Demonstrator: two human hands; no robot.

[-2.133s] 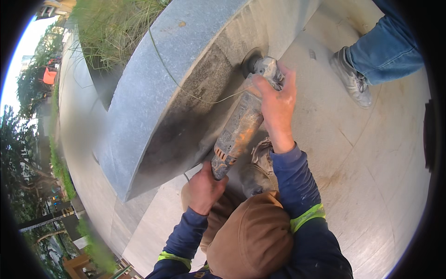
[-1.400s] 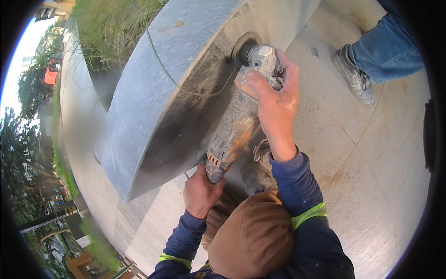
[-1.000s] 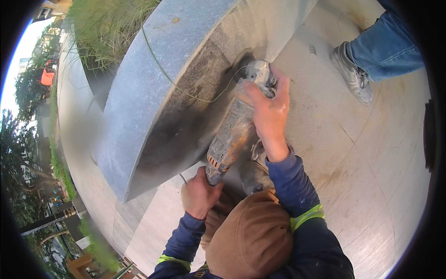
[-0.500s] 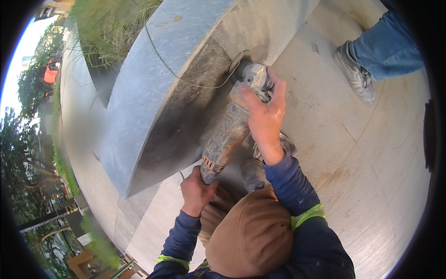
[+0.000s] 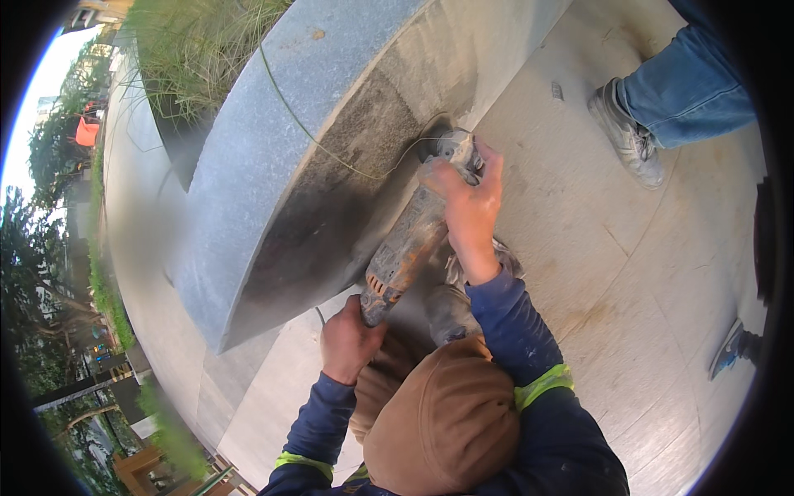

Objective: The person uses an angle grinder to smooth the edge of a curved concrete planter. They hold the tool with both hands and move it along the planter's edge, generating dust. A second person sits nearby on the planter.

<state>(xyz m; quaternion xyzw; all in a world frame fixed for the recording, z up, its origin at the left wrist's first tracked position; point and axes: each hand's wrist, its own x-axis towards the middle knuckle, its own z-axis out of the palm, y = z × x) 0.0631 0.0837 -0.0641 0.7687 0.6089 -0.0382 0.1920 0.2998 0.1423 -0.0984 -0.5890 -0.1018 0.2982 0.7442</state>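
Right hand [image 5: 473,213] and left [image 5: 351,341] hold grinder [image 5: 413,236]; housing markings [image 5: 399,260] blurred.

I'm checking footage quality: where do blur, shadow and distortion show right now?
Head view, left: a smeared patch, sky washed out; head view, centre: the stone face beside the angle grinder looks shadowed; head view, rim: black vignette, paving curving.

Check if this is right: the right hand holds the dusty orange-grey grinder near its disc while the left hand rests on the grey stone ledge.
The left hand isn't on the stone ledge; the head view shows it gripping the rear end of the grinder. The rest stands.
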